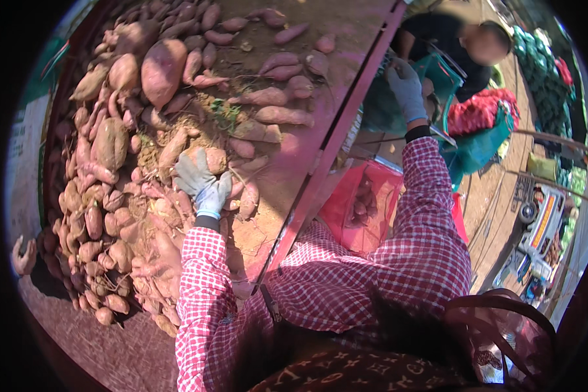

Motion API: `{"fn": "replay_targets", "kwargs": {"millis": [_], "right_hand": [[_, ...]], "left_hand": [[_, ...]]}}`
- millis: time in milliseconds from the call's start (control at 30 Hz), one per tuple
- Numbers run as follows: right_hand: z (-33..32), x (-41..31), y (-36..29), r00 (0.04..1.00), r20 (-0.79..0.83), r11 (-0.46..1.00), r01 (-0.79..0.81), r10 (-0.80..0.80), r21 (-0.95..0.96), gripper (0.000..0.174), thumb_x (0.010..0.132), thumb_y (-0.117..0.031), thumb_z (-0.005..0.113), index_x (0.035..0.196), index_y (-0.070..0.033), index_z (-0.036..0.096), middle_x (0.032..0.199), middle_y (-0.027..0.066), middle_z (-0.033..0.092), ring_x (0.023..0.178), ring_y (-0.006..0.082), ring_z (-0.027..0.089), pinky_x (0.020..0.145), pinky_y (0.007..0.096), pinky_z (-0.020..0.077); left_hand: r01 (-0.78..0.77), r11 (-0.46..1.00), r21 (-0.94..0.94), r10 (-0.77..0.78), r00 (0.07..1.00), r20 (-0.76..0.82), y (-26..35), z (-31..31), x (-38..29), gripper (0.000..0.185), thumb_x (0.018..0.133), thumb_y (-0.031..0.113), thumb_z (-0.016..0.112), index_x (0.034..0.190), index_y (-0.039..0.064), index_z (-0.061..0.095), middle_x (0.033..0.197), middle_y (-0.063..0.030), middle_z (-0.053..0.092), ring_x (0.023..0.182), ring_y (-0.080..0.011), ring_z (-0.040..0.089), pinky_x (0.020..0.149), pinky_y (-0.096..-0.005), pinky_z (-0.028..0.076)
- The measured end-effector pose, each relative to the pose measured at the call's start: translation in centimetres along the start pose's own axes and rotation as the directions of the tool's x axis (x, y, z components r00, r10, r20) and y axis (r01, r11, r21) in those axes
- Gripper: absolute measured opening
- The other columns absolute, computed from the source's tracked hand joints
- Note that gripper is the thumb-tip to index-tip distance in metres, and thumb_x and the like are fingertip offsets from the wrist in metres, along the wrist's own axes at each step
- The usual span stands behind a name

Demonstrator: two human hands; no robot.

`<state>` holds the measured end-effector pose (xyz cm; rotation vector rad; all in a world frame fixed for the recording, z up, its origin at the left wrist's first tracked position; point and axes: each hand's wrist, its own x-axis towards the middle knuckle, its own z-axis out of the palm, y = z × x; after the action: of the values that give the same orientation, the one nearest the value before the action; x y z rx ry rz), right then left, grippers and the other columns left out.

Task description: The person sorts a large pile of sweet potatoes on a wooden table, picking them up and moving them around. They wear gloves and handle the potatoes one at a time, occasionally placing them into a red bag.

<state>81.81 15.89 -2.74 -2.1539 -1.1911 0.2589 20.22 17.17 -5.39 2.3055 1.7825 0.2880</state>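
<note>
My left hand, in a pale work glove, is spread palm down with its fingers apart. It rests against a rounded sweet potato in the large heap of sweet potatoes on the soil-dusted bed. Out over the bed's red metal rim reaches my right hand, also gloved, beside a green mesh bag. Its fingers are bent, and whether they grip anything is unclear. Below my right arm, a red mesh bag holds several sweet potatoes.
Another person in dark clothing is close to my right hand. A filled red mesh sack and stacked green sacks stand beyond. A small truck is farther right. Another hand shows at the far left edge.
</note>
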Motion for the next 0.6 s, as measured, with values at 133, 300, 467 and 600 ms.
{"fn": "replay_targets", "kwargs": {"millis": [133, 300, 467, 600], "right_hand": [[12.6, -1.1, -28.0, 0.884, 0.301, 0.844, 0.168, -0.357, 0.509, 0.063, 0.095, -0.024, 0.076, 0.149, -0.001, 0.052, 0.14, 0.0148, 0.064, 0.131, 0.0231, 0.059, 0.109, 0.0344, 0.0483], [28.5, -2.1, -44.9, 0.907, 0.347, 0.908, 0.083, -0.24, 0.411, 0.124, 0.072, -0.062, 0.087, 0.163, -0.003, 0.026, 0.161, 0.0265, 0.039, 0.147, 0.0406, 0.042, 0.119, 0.0438, 0.0379], [32.1, -5.4, -51.9, 0.932, 0.353, 0.987, -0.124, 0.081, 0.1, 0.141, 0.065, -0.056, 0.093, 0.167, -0.013, 0.004, 0.172, 0.0222, -0.002, 0.153, 0.0573, 0.012, 0.123, 0.0652, 0.0209], [30.7, -4.3, -51.4, 0.906, 0.398, 0.964, -0.219, 0.143, 0.151, 0.137, 0.065, -0.051, 0.093, 0.166, -0.012, 0.009, 0.172, 0.0181, 0.012, 0.154, 0.0449, 0.025, 0.123, 0.0547, 0.0317]], "left_hand": [[-0.049, 0.998, 0.034, 0.053, 0.988, -0.145, -0.7, 0.2, -0.8, 0.109, 0.073, 0.045, 0.08, 0.165, 0.022, 0.027, 0.173, -0.0244, 0.005, 0.159, -0.0489, -0.002, 0.125, -0.0658, -0.004], [-0.021, 0.999, 0.033, 0.025, 0.994, -0.111, 0.1, 0.0, -0.2, 0.094, 0.083, 0.034, 0.072, 0.164, 0.022, 0.027, 0.173, -0.021, 0.01, 0.159, -0.0478, 0.003, 0.126, -0.0653, 0.0], [0.12, 0.802, 0.585, -0.09, 0.993, -0.081, -1.7, 4.4, 0.0, 0.064, 0.105, 0.02, 0.043, 0.164, 0.005, 0.024, 0.174, -0.0124, 0.016, 0.16, -0.0385, 0.016, 0.129, -0.057, 0.017], [0.105, 0.765, 0.635, -0.037, 0.992, -0.119, -2.6, 4.9, -0.8, 0.061, 0.106, 0.018, 0.041, 0.165, 0.011, 0.024, 0.174, -0.0103, 0.014, 0.161, -0.0368, 0.011, 0.131, -0.0553, 0.013]]}}
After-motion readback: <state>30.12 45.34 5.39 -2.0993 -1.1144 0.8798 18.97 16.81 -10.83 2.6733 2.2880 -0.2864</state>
